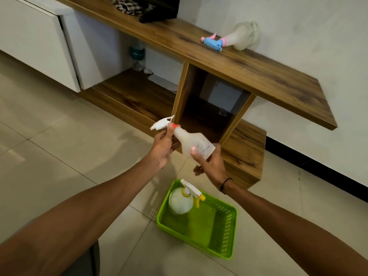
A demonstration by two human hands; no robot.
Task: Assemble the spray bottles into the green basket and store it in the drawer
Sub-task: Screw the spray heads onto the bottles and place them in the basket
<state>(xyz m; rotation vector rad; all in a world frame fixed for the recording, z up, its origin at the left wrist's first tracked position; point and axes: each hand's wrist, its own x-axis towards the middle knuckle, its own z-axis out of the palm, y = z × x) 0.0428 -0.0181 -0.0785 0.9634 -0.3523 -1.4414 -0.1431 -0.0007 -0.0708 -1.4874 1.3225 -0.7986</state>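
Both hands hold a translucent white spray bottle [194,143] tilted in the air in front of the wooden cabinet. My left hand [164,146] grips its neck by the orange collar, just under the white trigger head [161,123]. My right hand [212,166] cups the bottle's base. Below on the floor sits the green basket [219,232], with a round white spray bottle with a yellow-tipped trigger [182,198] standing in its far left corner. A third bottle with a blue and pink trigger [235,39] lies on its side on the cabinet top.
An open cubby [209,108] in the wooden cabinet is right behind the held bottle. A white drawer [39,42] stands pulled out at the left. A water bottle [137,56] stands in the open shelf. Checked cloth [127,5] and a dark object lie on the cabinet top.
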